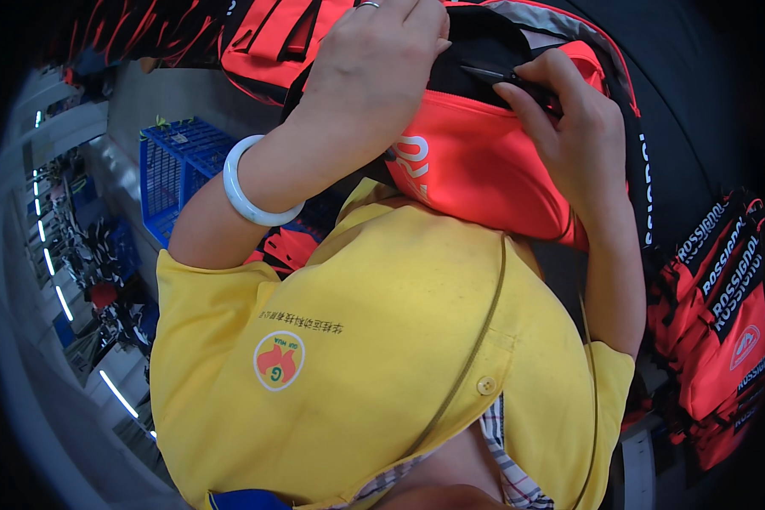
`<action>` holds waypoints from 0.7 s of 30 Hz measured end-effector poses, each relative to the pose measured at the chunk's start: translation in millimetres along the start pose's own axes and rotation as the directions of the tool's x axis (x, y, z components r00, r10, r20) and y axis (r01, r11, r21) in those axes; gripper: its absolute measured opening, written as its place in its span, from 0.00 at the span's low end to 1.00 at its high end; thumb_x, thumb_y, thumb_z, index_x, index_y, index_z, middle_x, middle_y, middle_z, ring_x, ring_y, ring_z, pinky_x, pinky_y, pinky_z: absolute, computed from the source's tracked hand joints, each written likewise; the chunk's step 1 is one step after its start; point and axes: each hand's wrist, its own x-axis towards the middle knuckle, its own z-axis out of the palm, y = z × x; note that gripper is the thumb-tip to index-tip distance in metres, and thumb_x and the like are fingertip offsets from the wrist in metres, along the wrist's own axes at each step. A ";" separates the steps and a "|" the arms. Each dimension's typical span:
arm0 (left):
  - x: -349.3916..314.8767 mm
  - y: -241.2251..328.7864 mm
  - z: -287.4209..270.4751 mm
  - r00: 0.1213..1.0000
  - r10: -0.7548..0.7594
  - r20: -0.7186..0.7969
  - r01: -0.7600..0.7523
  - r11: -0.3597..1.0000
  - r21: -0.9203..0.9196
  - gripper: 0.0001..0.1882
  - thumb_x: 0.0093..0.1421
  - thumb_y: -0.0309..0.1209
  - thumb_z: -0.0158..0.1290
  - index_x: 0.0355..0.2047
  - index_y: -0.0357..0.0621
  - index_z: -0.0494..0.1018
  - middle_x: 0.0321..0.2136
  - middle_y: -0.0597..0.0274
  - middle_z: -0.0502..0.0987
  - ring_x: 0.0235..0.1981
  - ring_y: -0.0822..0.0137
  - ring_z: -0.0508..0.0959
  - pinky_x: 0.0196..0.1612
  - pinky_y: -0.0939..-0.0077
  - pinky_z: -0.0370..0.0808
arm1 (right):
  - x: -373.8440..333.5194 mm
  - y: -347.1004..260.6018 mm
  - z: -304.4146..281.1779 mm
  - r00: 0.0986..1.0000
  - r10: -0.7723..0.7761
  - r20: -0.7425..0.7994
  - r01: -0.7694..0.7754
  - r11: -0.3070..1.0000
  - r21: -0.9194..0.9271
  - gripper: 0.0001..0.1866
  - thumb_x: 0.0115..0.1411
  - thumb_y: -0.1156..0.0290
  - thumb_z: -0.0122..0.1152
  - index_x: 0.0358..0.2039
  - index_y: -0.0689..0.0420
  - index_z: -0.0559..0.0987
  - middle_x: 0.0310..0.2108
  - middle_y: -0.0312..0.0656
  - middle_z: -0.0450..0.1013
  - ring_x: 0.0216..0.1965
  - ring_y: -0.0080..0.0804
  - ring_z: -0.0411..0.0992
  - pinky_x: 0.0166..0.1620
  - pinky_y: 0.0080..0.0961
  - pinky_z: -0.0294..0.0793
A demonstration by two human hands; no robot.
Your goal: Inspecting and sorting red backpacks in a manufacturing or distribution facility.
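Observation:
A bright red and black bag lies in front of me, its upper opening showing black fabric inside. My left hand curls over the bag's black fabric near the opening; its fingertips are partly cut off by the top edge. A ring and a pale bangle are on that hand and forearm. On the other side of the opening, my right hand pinches a slim dark pointed tool, whose exact kind I cannot make out. The tool's tip points left over the black fabric.
Another red and black bag lies at the upper left. Beyond my left arm stands a blue plastic basket. Several red bags with black straps are piled at the right. Dark fabric spreads along the upper right.

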 end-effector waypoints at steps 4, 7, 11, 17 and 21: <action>-2.2 -3.6 -4.0 0.999 -0.016 -0.035 0.014 0.998 -0.058 0.09 0.57 0.22 0.53 0.39 0.33 0.70 0.42 0.45 0.73 0.39 0.48 0.76 0.44 0.62 0.75 | 7.2 -4.6 4.2 0.999 -0.040 0.009 0.041 0.999 -0.028 0.14 0.56 0.65 0.70 0.34 0.56 0.73 0.24 0.36 0.76 0.19 0.32 0.72 0.23 0.25 0.69; -0.2 0.9 -6.3 0.997 -0.060 -0.050 0.056 0.995 -0.083 0.09 0.57 0.21 0.53 0.38 0.33 0.69 0.42 0.45 0.73 0.39 0.49 0.77 0.43 0.63 0.76 | 10.6 -4.2 3.9 0.997 -0.077 0.008 0.078 0.995 -0.056 0.14 0.56 0.65 0.70 0.33 0.56 0.73 0.22 0.36 0.74 0.18 0.33 0.71 0.22 0.26 0.68; -0.6 2.6 -6.1 0.997 -0.040 -0.067 0.037 0.998 -0.047 0.09 0.56 0.21 0.54 0.37 0.34 0.70 0.43 0.47 0.73 0.38 0.50 0.78 0.42 0.63 0.76 | 15.2 -3.2 3.6 0.990 -0.142 0.017 0.143 0.986 -0.081 0.14 0.56 0.64 0.70 0.32 0.55 0.73 0.21 0.37 0.73 0.18 0.33 0.70 0.22 0.27 0.67; 1.1 3.7 -4.3 0.993 -0.067 -0.094 0.058 0.994 -0.093 0.10 0.55 0.21 0.55 0.37 0.35 0.70 0.43 0.48 0.73 0.39 0.50 0.77 0.43 0.63 0.76 | 12.5 -0.7 -1.5 0.998 -0.039 -0.057 0.036 0.998 -0.052 0.13 0.56 0.63 0.69 0.31 0.55 0.74 0.22 0.35 0.75 0.19 0.32 0.73 0.24 0.24 0.69; -3.6 -6.6 -2.1 0.992 -0.058 -0.116 0.049 0.996 -0.073 0.10 0.54 0.19 0.54 0.37 0.36 0.69 0.43 0.49 0.73 0.43 0.49 0.76 0.46 0.61 0.74 | 2.3 -1.6 -31.1 0.979 0.198 0.053 -0.203 0.974 0.104 0.09 0.57 0.70 0.68 0.34 0.58 0.77 0.25 0.37 0.75 0.27 0.22 0.76 0.28 0.20 0.70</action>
